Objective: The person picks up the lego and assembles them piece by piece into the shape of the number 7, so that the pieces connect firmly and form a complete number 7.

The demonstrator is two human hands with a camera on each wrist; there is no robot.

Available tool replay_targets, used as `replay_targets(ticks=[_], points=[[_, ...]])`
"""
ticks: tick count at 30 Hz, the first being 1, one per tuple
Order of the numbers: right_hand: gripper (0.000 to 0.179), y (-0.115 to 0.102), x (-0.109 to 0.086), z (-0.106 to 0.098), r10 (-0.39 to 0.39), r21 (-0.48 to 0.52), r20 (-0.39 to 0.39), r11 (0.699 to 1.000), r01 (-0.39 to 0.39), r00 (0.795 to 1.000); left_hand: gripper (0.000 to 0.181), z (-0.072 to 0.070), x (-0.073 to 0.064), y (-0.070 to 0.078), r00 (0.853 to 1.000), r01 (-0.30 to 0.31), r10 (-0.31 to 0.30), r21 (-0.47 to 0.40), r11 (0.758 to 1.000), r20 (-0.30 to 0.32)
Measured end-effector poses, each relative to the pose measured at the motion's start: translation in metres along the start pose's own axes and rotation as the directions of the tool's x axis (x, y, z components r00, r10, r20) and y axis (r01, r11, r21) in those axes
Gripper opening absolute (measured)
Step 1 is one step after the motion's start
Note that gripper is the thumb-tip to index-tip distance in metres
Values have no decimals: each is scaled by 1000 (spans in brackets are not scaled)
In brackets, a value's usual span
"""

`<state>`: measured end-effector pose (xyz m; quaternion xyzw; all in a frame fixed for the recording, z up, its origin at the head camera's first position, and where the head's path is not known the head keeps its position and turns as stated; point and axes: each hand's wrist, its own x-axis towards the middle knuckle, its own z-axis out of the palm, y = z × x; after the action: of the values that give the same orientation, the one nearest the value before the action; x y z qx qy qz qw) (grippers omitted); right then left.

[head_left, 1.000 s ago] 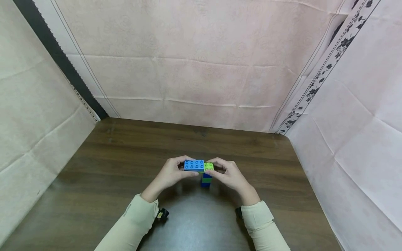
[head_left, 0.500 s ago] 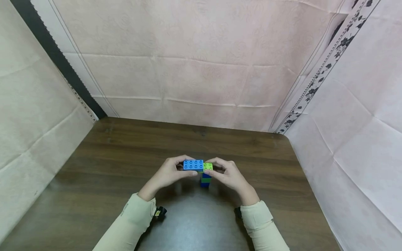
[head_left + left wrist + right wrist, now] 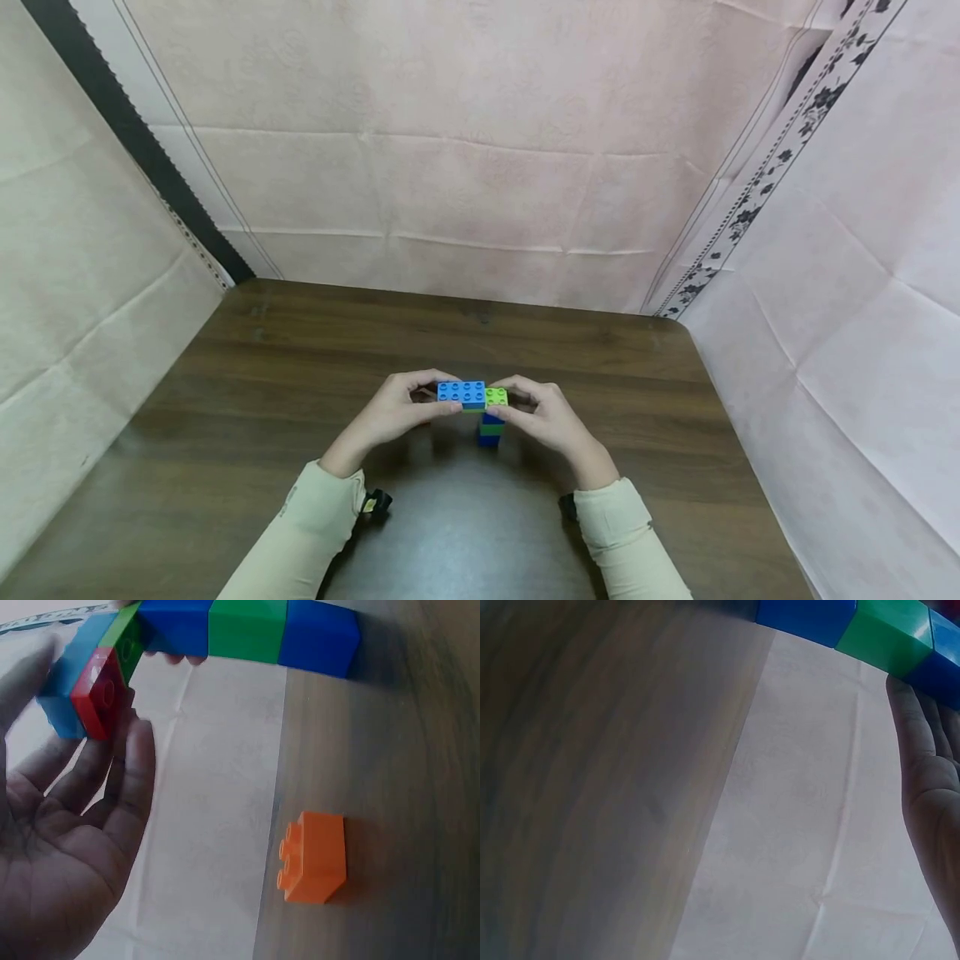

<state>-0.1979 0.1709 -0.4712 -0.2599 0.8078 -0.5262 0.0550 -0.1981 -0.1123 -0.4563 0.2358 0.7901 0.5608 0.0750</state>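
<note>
A light blue brick (image 3: 461, 394) lies across the top of a stack, overlapping a lime-green brick (image 3: 497, 397). Below stands a column of dark blue (image 3: 489, 442) and green bricks (image 3: 247, 628). My left hand (image 3: 390, 412) holds the light blue brick loosely, thumb at the front edge and fingers behind. In the left wrist view a red brick (image 3: 94, 694) sits under the light blue one, beside the lime-green; the head view hides it. My right hand (image 3: 551, 421) pinches the lime-green brick. Its fingertips appear behind the column in the right wrist view.
An orange brick (image 3: 319, 859) stands apart on the brown wooden table (image 3: 480, 533); it does not show in the head view. Pale cloth (image 3: 420, 167) hangs behind the table and on both sides. Each sleeve end has a small black device (image 3: 377, 502) at the wrist.
The left hand has slid slightly left along the light blue brick, its thumb drawing back toward the outer end. The stack and the right hand stay nearly still.
</note>
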Motion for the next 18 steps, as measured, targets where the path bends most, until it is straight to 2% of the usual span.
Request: replay_targets(ticks=[3,6,8,11,13,15,18], points=[[27,0,0,-1,-2,4,-5,1000,2,1000,33,-4,1,-3,1000,2,-1,36,999,-30],[26,-1,-1,-1,-5,-6,-9,1000,5,1000,41,-8,2,-10,996,45,-31,164,985,-87],[25,-2,-1,-1,-14,-14,-14,1000,14,1000,42,-9,3,-15,992,95,-67,299,949,-105],[26,-3,-1,-1,-22,-17,-12,1000,22,1000,42,-10,4,-24,987,160,-125,502,850,-102],[26,-3,-1,-2,-20,-18,-8,1000,20,1000,50,-9,5,-28,980,195,-177,583,789,-87],[26,-3,-1,-2,-15,-17,-6,1000,15,1000,54,-7,6,-31,974,210,-215,617,759,-67],[27,-2,-1,-2,-9,-16,-7,1000,9,1000,53,-3,9,-32,968,219,-246,631,744,-46]])
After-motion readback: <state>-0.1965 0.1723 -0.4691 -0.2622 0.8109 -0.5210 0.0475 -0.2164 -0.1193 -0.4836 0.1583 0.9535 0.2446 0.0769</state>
